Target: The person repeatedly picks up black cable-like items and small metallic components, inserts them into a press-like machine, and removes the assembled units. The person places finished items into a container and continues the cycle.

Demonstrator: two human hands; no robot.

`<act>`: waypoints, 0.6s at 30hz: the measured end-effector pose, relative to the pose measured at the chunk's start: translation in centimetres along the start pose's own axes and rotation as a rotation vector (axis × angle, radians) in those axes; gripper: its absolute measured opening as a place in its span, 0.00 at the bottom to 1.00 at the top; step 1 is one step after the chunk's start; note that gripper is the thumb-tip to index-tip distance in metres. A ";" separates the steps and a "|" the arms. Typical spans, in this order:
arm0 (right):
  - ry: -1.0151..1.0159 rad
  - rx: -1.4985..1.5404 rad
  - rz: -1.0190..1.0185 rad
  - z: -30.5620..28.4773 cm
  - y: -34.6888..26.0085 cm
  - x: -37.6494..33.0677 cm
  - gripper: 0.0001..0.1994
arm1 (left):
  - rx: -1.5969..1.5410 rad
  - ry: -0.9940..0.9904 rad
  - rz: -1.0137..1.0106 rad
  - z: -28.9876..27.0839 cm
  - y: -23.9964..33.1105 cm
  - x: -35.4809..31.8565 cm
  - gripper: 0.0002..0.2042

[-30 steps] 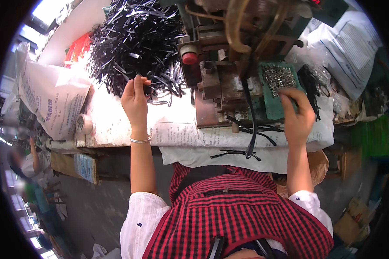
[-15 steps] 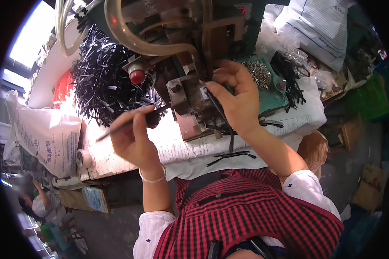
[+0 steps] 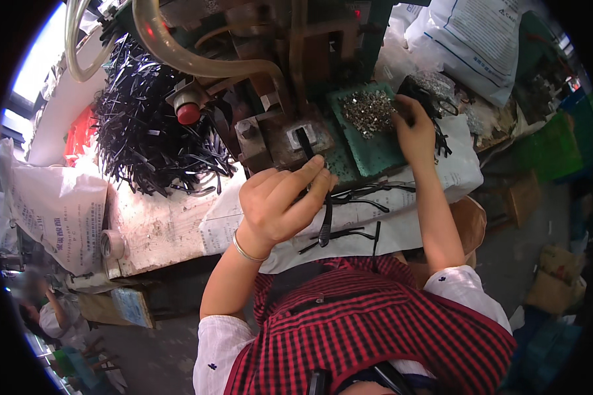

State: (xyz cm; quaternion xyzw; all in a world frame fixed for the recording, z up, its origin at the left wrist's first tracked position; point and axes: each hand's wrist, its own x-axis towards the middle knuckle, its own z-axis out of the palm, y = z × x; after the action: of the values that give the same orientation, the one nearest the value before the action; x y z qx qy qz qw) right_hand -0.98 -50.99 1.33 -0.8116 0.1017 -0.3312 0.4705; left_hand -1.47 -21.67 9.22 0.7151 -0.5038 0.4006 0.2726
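My left hand (image 3: 278,203) pinches a black eyeglass temple (image 3: 325,227) between thumb and fingers. One end of the temple lies at the pale metal seat (image 3: 303,138) of the machine's fixture; its curved tip hangs below my fingers. At the right edge of a green tray (image 3: 375,158), my right hand (image 3: 416,131) has its thumb and fingers apart, beside a heap of small shiny metal parts (image 3: 367,113). Nothing shows between those fingers, though the fingertips are partly hidden.
A large pile of black temples (image 3: 155,125) lies left of the machine, behind a red push button (image 3: 188,113). More temples (image 3: 339,236) lie on the paper-covered front edge. A tape roll (image 3: 112,244) and white sacks (image 3: 471,43) flank the bench. Clear hoses (image 3: 211,71) hang overhead.
My left hand has moved right to the fixture and now grips the temple there. My right hand has left the fixture for the tray of metal parts. The view has shifted slightly.
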 end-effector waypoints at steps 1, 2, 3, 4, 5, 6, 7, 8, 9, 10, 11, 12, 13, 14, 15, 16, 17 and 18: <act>-0.068 -0.093 -0.006 -0.5 0.1 -1.5 0.15 | 0.003 -0.001 0.000 0.1 -0.1 -0.1 0.14; -0.136 -0.187 -0.013 -0.8 0.2 -2.4 0.13 | 0.005 0.000 0.000 0.3 -0.1 -0.2 0.14; -0.168 -0.294 -0.036 -0.7 -0.2 -3.1 0.11 | 0.011 0.014 0.016 0.4 -0.4 0.1 0.14; -0.199 -0.401 -0.061 -0.5 -1.0 -3.6 0.09 | 0.008 0.019 0.002 0.4 -0.3 0.1 0.14; -0.232 -0.507 -0.089 -0.4 -1.4 -4.2 0.08 | 0.002 0.007 -0.016 0.4 0.1 -0.2 0.13; -0.191 -0.545 -0.114 0.0 -1.5 -4.1 0.08 | 0.013 0.002 -0.025 0.0 0.1 -0.1 0.13; -0.150 -0.581 -0.141 0.5 -1.4 -4.0 0.08 | -0.008 0.001 -0.043 -0.2 0.2 0.1 0.13; -0.109 -0.615 -0.168 0.9 -1.5 -3.9 0.08 | -0.027 0.001 -0.062 -0.2 0.5 0.3 0.12; -0.121 -0.629 -0.180 1.3 -1.5 -3.6 0.07 | -0.031 -0.039 -0.111 -0.8 1.0 0.1 0.12; -0.143 -0.656 -0.181 1.4 -1.4 -3.4 0.07 | -0.034 -0.091 -0.170 -1.3 1.5 -0.3 0.14; -0.143 -0.667 -0.200 1.5 -1.0 -3.3 0.06 | -0.048 -0.114 -0.247 -1.8 2.4 -0.4 0.15; -0.160 -0.673 -0.208 1.5 -1.7 -3.3 0.06 | -0.071 -0.128 -0.324 -2.4 3.3 -0.6 0.17; -0.153 -0.684 -0.222 1.4 -1.6 -3.3 0.06 | -0.116 -0.085 -0.364 -2.5 4.1 -1.4 0.18; -0.165 -0.668 -0.233 1.6 -1.9 -3.4 0.05 | -0.161 -0.039 -0.404 -2.7 4.7 -2.8 0.19; -0.145 -0.625 -0.165 1.5 -1.8 -3.9 0.05 | -0.118 -0.034 -0.381 -3.2 5.3 -4.5 0.17; -0.121 -0.594 -0.092 1.3 -1.6 -4.2 0.05 | 0.023 -0.030 -0.363 -4.0 4.7 -6.4 0.15; -0.117 -0.520 -0.042 0.9 -1.3 -4.2 0.06 | 0.156 -0.031 -0.346 -5.2 4.1 -7.9 0.13; -0.119 -0.451 0.005 0.5 -1.3 -4.3 0.06 | 0.586 -0.158 -0.403 -6.7 3.7 -8.8 0.08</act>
State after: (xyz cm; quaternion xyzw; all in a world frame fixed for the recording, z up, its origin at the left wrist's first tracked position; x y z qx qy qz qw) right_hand -4.09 -47.89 0.31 -0.9140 0.1471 -0.2503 0.2834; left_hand -8.47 -13.25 5.23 0.8765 -0.2361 0.4098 0.0896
